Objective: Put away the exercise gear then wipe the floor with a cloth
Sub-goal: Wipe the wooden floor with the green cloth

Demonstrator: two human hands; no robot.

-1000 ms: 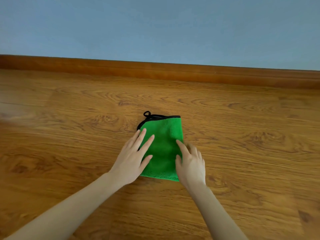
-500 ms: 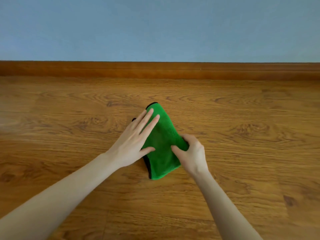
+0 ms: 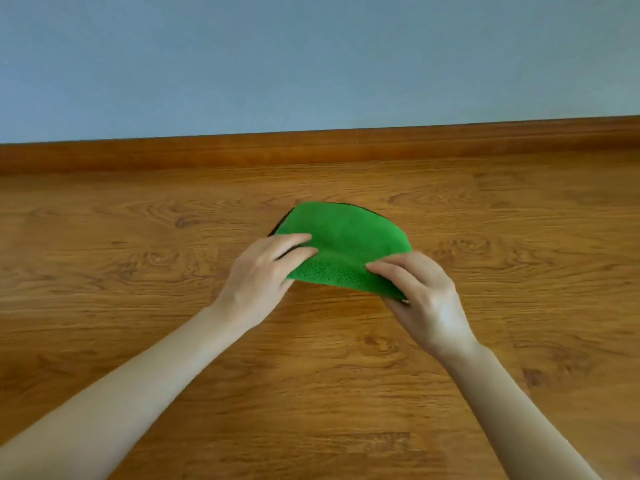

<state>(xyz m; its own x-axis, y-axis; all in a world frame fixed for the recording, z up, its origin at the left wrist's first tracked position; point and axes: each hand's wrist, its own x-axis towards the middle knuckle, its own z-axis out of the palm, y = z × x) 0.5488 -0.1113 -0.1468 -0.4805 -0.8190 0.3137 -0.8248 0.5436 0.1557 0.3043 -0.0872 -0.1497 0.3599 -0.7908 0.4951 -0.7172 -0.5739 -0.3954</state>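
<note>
**Between both hands, a green cloth being lifted off the floor**

Above the wooden floor (image 3: 485,393), between my two hands, I am holding a green cloth (image 3: 346,237). My left hand (image 3: 258,280) is gripping its left edge, fingers curled over the top. My right hand (image 3: 424,292) is pinching its near right corner. The cloth's long axis is running left to right between my grips, and its far edge is bulging away from me toward the skirting board (image 3: 311,150). Both hands are equally close to it, so I judge either could press it down to begin wiping. No exercise gear is showing.
</note>
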